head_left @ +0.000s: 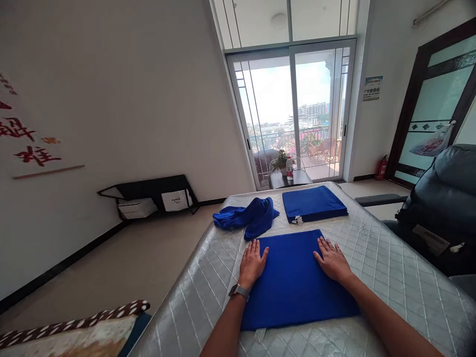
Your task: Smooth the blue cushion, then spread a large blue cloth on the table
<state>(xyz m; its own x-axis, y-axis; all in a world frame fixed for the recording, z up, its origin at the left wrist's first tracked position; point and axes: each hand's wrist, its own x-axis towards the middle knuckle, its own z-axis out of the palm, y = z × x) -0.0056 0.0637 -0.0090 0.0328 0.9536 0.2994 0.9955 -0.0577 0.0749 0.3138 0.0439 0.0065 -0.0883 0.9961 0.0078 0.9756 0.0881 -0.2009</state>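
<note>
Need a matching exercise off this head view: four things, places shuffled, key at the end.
1. flat blue cloth
2. blue stack
3. wristwatch
4. fire extinguisher

A. around the left wrist
B. near the dark-framed door
C. touched by left hand and right hand
D. beside the crumpled cloth

Pairs: 1-C, 2-D, 3-A, 4-B

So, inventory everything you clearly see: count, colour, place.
Quilted mattress: 1, silvery, foreground
Spread cloth: 1, blue, mattress front
Crumpled cloth: 1, blue, mattress back-left
Folded cloth: 1, blue, mattress back-right
Calligraphy: 1, red, left wall
Boxes: 2, white, left wall
Sliding door: 1, white, back
Potted plant: 1, green, before sliding door
Bottle: 1, red-labelled, beside plant
Extinguisher: 1, red, back right
Glazed door: 1, brown, right
Armchair: 1, black, right
Left hand: 1, bare, spread cloth's left side
Right hand: 1, bare, spread cloth's right side
</note>
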